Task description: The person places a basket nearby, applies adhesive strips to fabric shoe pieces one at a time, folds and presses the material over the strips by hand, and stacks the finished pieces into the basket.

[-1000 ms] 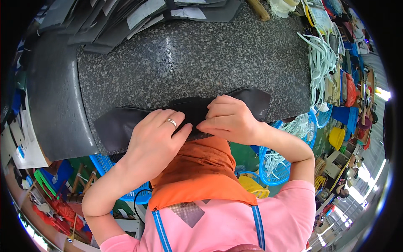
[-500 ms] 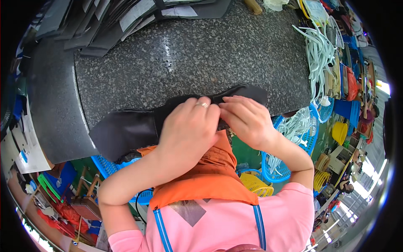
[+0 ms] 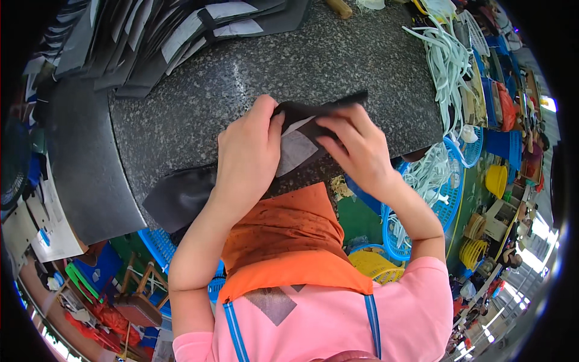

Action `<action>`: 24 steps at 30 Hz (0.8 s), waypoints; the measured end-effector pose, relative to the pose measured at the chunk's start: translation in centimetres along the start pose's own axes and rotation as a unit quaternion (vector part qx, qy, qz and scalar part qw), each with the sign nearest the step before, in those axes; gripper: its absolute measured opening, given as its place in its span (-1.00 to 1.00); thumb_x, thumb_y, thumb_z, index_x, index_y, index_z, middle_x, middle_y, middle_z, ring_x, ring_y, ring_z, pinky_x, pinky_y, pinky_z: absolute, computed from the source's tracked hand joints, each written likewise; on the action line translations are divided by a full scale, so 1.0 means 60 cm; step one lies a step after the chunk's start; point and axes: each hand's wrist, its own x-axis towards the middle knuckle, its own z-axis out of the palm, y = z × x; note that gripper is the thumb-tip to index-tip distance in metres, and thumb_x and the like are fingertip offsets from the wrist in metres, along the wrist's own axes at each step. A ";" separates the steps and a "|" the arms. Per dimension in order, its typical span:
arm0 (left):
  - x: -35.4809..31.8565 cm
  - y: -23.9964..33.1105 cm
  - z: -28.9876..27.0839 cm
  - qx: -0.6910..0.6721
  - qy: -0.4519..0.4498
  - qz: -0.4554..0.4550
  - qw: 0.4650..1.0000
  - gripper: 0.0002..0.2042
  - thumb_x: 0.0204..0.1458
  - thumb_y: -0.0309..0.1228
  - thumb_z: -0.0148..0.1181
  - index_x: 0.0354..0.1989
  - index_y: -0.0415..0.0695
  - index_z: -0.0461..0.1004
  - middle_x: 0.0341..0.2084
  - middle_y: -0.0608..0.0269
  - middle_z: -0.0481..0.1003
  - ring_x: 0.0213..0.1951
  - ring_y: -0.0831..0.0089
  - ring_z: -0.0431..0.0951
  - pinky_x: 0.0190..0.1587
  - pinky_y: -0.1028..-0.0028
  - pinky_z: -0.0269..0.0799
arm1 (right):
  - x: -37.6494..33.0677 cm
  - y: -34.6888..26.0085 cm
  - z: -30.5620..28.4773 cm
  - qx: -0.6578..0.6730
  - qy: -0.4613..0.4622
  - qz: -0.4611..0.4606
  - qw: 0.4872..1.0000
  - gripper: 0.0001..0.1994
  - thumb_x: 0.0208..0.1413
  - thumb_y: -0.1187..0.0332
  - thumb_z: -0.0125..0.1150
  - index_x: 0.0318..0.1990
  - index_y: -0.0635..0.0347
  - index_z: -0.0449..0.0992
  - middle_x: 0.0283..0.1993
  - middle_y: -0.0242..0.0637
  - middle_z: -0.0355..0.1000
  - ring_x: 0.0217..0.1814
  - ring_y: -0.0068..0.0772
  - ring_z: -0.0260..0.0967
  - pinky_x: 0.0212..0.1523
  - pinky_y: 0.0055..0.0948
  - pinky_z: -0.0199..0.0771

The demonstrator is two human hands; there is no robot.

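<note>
- Centrally, a long black strip [image 3: 183, 196] lies along the near edge of the speckled worktop [image 3: 362, 63], its left end flat and dark, its right part lifted and folded between two bare hands.
- A pale grey patch [image 3: 298, 149] shows on the strip's turned-up face, between the hands.
- The left hand [image 3: 250, 151] holds the strip near its middle, its grip closed on the folded upper edge, thumb and fingers together.
- The right hand [image 3: 360, 148] bends over the strip's right part, fingers touching it and slightly blurred; whether this grip is fully closed, one cannot tell.
- Just below, an orange apron [image 3: 289, 223] hangs in front of a pink shirt [image 3: 338, 320] crossed by blue straps [image 3: 373, 326].
- Beyond the hands, at the worktop's far left, dark sheets [image 3: 145, 45] with white labels sit in a fanned stack; a wooden stick [image 3: 339, 8] lies at the far edge.
- To the right, pale strips [image 3: 451, 78] hang over the worktop's side, with more piled in a blue basket [image 3: 403, 244] below.
- Near it, a yellow basket [image 3: 377, 265] stands close to the person's right side, above a green floor [image 3: 365, 220].
</note>
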 end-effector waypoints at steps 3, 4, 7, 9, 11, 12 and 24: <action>0.002 0.003 0.004 0.031 0.007 0.031 0.999 -0.87 0.23 -0.38 0.04 -0.21 -0.19 0.40 -0.52 -0.12 0.48 -0.38 -0.12 0.54 -0.34 0.11 0.36 | 0.030 0.027 -0.001 -0.015 -0.049 0.007 0.999 -0.81 -0.03 0.38 0.37 -0.29 0.16 0.47 -0.30 -0.27 0.40 -0.34 -0.15 0.43 -0.29 -0.24 0.48; 0.002 0.005 0.005 0.047 0.003 0.020 0.999 -0.86 0.23 -0.36 0.04 -0.21 -0.18 0.39 -0.51 -0.13 0.49 -0.33 -0.16 0.53 -0.34 0.06 0.35 | 0.042 0.026 -0.008 -0.015 -0.048 0.005 0.999 -0.81 -0.03 0.38 0.37 -0.29 0.16 0.47 -0.30 -0.27 0.40 -0.34 -0.15 0.43 -0.29 -0.24 0.48; 0.002 0.009 0.007 0.072 0.000 0.015 0.997 -0.87 0.23 -0.37 0.04 -0.23 -0.18 0.37 -0.54 -0.11 0.49 -0.37 -0.16 0.53 -0.35 0.05 0.34 | 0.066 0.027 -0.014 0.016 -0.125 0.091 0.988 -0.77 -0.04 0.33 0.40 -0.38 0.21 0.44 -0.39 -0.23 0.40 -0.35 -0.15 0.44 -0.34 -0.30 0.44; -0.002 0.008 0.012 0.066 0.013 0.017 0.998 -0.87 0.23 -0.37 0.05 -0.23 -0.18 0.38 -0.55 -0.11 0.48 -0.38 -0.16 0.53 -0.35 0.05 0.34 | 0.076 0.029 -0.012 0.036 -0.137 0.113 0.983 -0.80 -0.05 0.36 0.39 -0.36 0.21 0.47 -0.38 -0.26 0.39 -0.39 -0.25 0.43 -0.37 -0.35 0.43; -0.002 0.005 0.013 0.060 0.025 0.019 0.998 -0.87 0.22 -0.38 0.05 -0.24 -0.18 0.38 -0.57 -0.10 0.48 -0.39 -0.16 0.52 -0.36 0.06 0.34 | 0.077 0.028 -0.008 0.057 -0.151 0.136 0.978 -0.82 -0.05 0.40 0.39 -0.35 0.22 0.49 -0.37 -0.28 0.38 -0.44 -0.35 0.42 -0.40 -0.40 0.42; 0.000 0.004 0.012 0.064 0.028 0.018 0.997 -0.88 0.22 -0.38 0.06 -0.25 -0.18 0.38 -0.58 -0.11 0.47 -0.40 -0.16 0.52 -0.37 0.06 0.34 | 0.072 0.028 -0.003 0.039 -0.119 0.079 0.989 -0.85 -0.02 0.38 0.36 -0.32 0.15 0.52 -0.35 -0.30 0.38 -0.39 -0.25 0.44 -0.37 -0.31 0.45; 0.004 0.010 0.012 0.100 0.033 0.015 0.994 -0.89 0.18 -0.44 0.09 -0.33 -0.20 0.34 -0.54 -0.04 0.54 -0.43 -0.03 0.58 -0.38 0.08 0.44 | 0.076 0.051 -0.020 0.034 -0.165 -0.090 0.982 -0.93 0.06 0.40 0.26 -0.32 0.11 0.49 -0.21 -0.31 0.37 -0.33 -0.18 0.47 -0.33 -0.27 0.51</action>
